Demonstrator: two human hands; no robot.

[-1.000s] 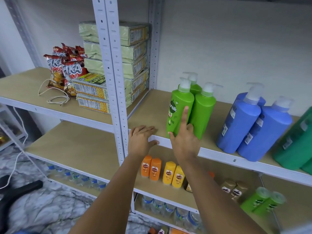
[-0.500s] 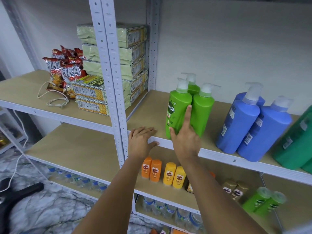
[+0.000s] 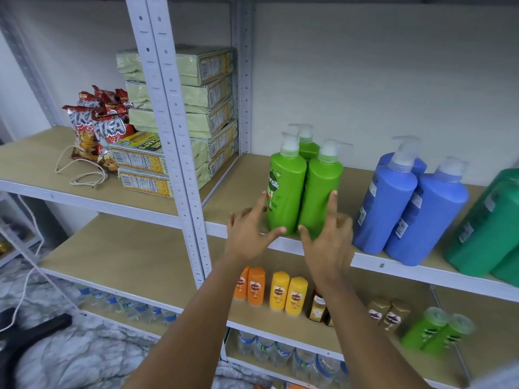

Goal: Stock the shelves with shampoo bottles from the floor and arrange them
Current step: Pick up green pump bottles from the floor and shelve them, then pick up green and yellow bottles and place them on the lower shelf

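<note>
— What's closest to the camera?

— Two bare forearms reaching up and forward. The left hand [image 3: 248,234] is spread wide, fingers straight, its thumb and forefinger touching the lower left side of the front green pump bottle [image 3: 285,192]. It clasps nothing.

— And the other hand?

— The right hand [image 3: 328,240] is spread too, fingers straight, forefinger laid up the front of the second green pump bottle [image 3: 323,192], thumb at its base. Neither hand curls round anything.

— Where do those bottles stand?

— Upright, touching side by side, at the front edge of the upper shelf [image 3: 373,262], with a third green pump bottle [image 3: 307,146] just behind them. To the right on the same shelf stand blue pump bottles [image 3: 407,209], then dark green bottles [image 3: 488,228] at the frame's edge.

— Below?

— Small orange bottles [image 3: 252,286] and yellow bottles [image 3: 289,293] on the lower shelf, between the forearms.

— Farther off?

— Past the grey upright [image 3: 174,153], stacked cracker packs [image 3: 202,108], red snack bags [image 3: 98,122] and a coiled white cord [image 3: 81,175] on the left bay.
</note>
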